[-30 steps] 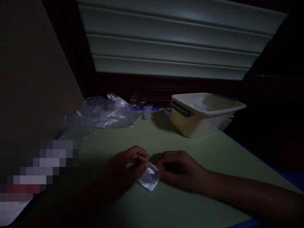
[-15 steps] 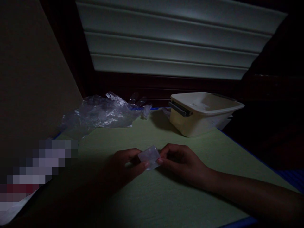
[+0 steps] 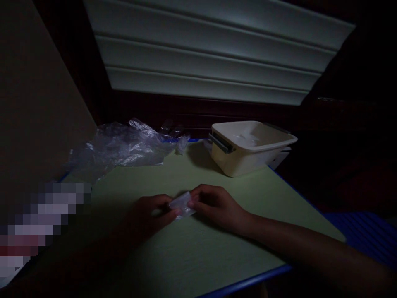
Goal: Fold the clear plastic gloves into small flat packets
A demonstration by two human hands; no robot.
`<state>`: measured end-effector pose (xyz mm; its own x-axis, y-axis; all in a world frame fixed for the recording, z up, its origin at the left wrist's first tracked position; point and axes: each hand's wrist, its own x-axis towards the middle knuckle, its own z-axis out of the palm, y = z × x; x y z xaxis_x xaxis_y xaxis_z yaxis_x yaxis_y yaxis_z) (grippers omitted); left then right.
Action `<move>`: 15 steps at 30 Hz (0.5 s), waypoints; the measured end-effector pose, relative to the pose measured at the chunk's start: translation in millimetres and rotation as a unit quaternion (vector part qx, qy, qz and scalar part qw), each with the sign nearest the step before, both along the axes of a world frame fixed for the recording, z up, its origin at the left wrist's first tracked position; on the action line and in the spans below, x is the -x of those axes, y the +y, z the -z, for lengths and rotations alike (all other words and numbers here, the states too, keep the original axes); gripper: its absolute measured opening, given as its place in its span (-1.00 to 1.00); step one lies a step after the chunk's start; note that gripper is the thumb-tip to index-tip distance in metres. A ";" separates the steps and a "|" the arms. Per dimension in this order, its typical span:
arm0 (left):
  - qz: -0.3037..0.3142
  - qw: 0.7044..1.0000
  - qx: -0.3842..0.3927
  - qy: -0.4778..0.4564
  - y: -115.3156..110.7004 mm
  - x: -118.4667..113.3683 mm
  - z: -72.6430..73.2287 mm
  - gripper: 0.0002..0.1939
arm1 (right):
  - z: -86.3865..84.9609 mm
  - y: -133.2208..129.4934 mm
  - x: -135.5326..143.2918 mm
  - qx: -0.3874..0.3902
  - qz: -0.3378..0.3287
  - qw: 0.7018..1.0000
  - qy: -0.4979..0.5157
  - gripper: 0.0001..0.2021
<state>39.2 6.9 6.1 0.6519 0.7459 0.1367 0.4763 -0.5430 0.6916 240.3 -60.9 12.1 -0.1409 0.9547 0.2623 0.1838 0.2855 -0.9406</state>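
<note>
A small translucent plastic packet (image 3: 183,203) is held between my two hands just above the green table (image 3: 198,252). My left hand (image 3: 155,213) pinches its left side between thumb and fingers. On the packet's right side, my right hand (image 3: 217,205) grips it with thumb and forefinger, its thumb lying over the front face. The scene is dim, and what the packet contains, if anything, cannot be made out.
A cream bin (image 3: 245,159) with grey handles stands at the table's back right, with clear plastic inside. Crumpled clear plastic bags (image 3: 124,145) lie at the back left. Something blue and ribbed (image 3: 362,231) is beyond the right edge. A blurred-out item (image 3: 46,223) lies at left.
The view has shifted, so the scene sits further left. My right thumb and fingers have moved further over the packet, covering more of its right side. My left hand still holds it.
</note>
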 end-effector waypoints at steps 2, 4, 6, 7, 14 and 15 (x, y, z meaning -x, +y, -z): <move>0.014 0.999 -0.044 -0.002 0.4 1.4 1.6 -0.69 | -2.4 0.3 -1.1 -0.025 0.015 0.999 -0.024 -0.88; 0.030 0.995 -0.100 -0.003 3.6 3.8 2.1 -0.69 | -6.3 1.2 -3.7 -0.054 0.037 0.997 -0.048 -0.90; 0.042 0.986 -0.159 0.003 9.6 7.4 2.9 -0.68 | -11.8 2.2 -7.3 -0.087 0.063 0.992 -0.071 -0.90; 0.044 0.981 -0.187 0.009 13.1 9.6 4.0 -0.68 | -15.3 2.5 -9.6 -0.104 0.077 0.988 -0.082 -0.89; 0.043 0.944 -0.323 0.047 25.7 22.7 19.6 -0.66 | -59.4 -4.9 -36.5 -0.225 0.159 0.950 -0.146 -0.88; 0.048 0.937 -0.343 0.049 25.8 23.9 21.1 -0.66 | -68.6 -6.2 -43.4 -0.235 0.175 0.944 -0.156 -0.89</move>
<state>15.3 32.7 -15.0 0.7459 0.4416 0.4987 0.4459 -0.8872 0.1187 283.6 -67.2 80.7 0.0210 0.7462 0.6653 0.5902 0.5279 -0.6107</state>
